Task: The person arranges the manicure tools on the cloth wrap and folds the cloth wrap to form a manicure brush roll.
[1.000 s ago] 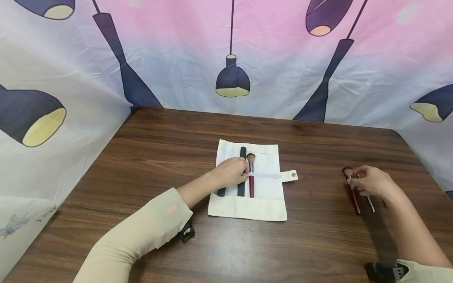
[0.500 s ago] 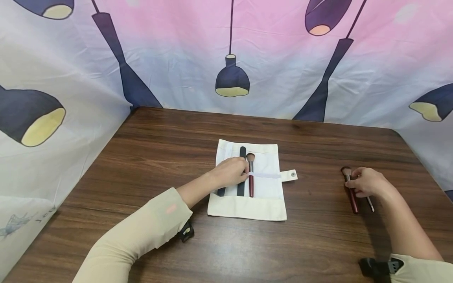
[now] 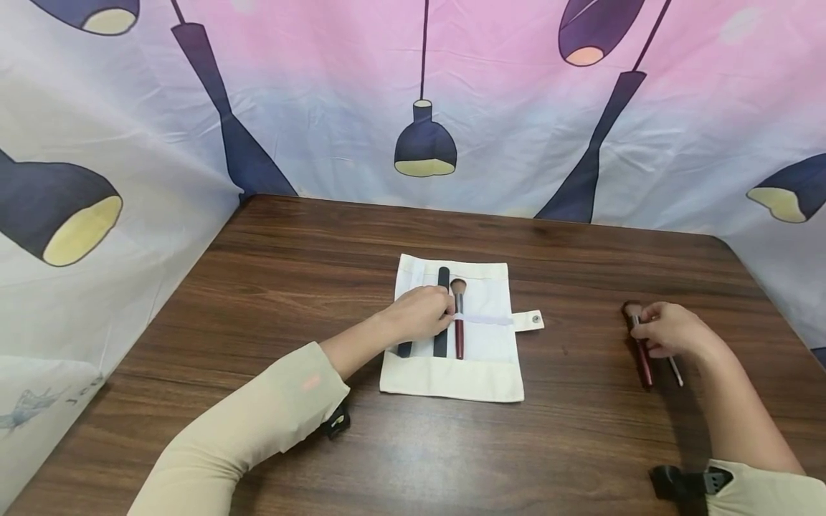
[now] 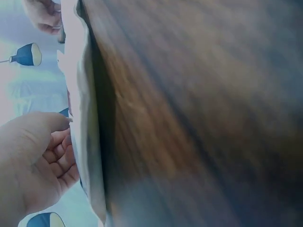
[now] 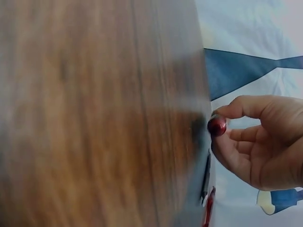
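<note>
A cream brush roll (image 3: 487,380) lies unfolded on the table. Inside it are a makeup brush (image 3: 459,337) with a dark red handle and two dark flat strips, the longer black strip (image 3: 440,345) beside the brush. My left hand (image 3: 419,314) lies over the roll, thumb and finger pinching the pale elastic band (image 3: 487,319) next to that brush. On the right, my right hand (image 3: 674,331) pinches another red-handled makeup brush (image 3: 644,365) below its bristles. The right wrist view shows this brush's rounded handle end (image 5: 217,126) pointing at the camera.
A thin brush (image 3: 675,371) lies just right of the held one, partly behind the hand. Low in the right wrist view, a red handle (image 5: 209,208) shows. The roll's snap tab (image 3: 529,320) sticks out rightward. A printed curtain (image 3: 348,143) hangs behind the wooden table (image 3: 323,244).
My right hand has shifted slightly left and its fingers have closed on the red-handled makeup brush. The left hand stays at the elastic band.
</note>
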`<action>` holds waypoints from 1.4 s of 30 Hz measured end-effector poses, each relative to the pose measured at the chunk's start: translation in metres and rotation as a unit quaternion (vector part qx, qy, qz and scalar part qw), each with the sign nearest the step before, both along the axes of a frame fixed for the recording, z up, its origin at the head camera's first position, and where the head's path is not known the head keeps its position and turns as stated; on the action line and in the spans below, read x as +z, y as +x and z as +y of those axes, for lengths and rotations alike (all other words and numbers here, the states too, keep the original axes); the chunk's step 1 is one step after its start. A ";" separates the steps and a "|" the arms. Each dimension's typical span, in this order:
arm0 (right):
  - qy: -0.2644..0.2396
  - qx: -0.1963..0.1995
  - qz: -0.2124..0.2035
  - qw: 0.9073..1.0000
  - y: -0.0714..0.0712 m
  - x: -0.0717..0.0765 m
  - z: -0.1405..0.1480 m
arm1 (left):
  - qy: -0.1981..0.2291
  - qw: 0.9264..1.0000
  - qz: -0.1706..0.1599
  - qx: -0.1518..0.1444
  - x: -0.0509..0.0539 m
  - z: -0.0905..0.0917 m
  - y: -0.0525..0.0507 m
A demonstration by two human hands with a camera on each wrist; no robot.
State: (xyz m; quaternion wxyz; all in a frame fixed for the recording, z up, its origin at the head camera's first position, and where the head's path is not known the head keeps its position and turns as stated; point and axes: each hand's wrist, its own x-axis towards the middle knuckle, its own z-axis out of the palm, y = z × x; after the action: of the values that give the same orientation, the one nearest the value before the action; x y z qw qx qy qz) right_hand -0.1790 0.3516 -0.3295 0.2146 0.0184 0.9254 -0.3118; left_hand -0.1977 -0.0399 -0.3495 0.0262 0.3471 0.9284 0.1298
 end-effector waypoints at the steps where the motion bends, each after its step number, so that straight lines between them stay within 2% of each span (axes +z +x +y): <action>1: -0.006 0.002 0.004 1.000 0.000 0.001 -0.001 | 0.002 1.000 0.008 -0.004 0.001 0.000 0.000; 6: -0.053 0.009 0.025 0.998 -0.003 0.006 -0.014 | 0.012 0.999 0.036 -0.013 0.005 0.005 0.002; 13: -0.109 0.002 0.064 0.992 -0.011 0.017 -0.048 | 0.013 0.999 0.032 -0.023 0.007 0.014 0.000; 18: -0.142 -0.015 0.102 0.985 -0.017 0.020 -0.072 | -0.004 0.999 0.026 -0.023 0.006 0.020 -0.002; 24: -0.218 -0.051 0.142 0.964 -0.024 0.017 -0.107 | -0.024 1.000 0.008 -0.004 0.005 0.026 0.000; 27: -0.272 -0.071 0.159 0.947 -0.027 0.015 -0.124 | -0.029 0.999 0.009 0.013 0.005 0.029 0.000; 31: -0.311 -0.085 0.185 0.929 -0.033 0.013 -0.147 | -0.025 0.999 -0.003 0.031 0.004 0.031 0.000; 34: -0.311 -0.086 0.192 0.927 -0.037 0.013 -0.161 | -0.015 0.999 -0.021 0.041 0.003 0.034 -0.001; 37: -0.307 -0.082 0.183 0.930 -0.042 0.012 -0.172 | -0.011 0.998 -0.038 0.052 0.004 0.035 -0.002; 42: -0.315 -0.086 0.184 0.927 -0.050 0.009 -0.185 | -0.008 0.998 -0.044 0.051 0.005 0.035 -0.003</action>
State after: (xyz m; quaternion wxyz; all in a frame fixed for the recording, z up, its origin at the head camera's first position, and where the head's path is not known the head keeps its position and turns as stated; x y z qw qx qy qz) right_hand -0.2295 0.1667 -0.3202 0.0075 -0.0283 0.7979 -0.6020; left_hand -0.2009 -0.0051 -0.3450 0.0631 0.2935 0.9438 0.1384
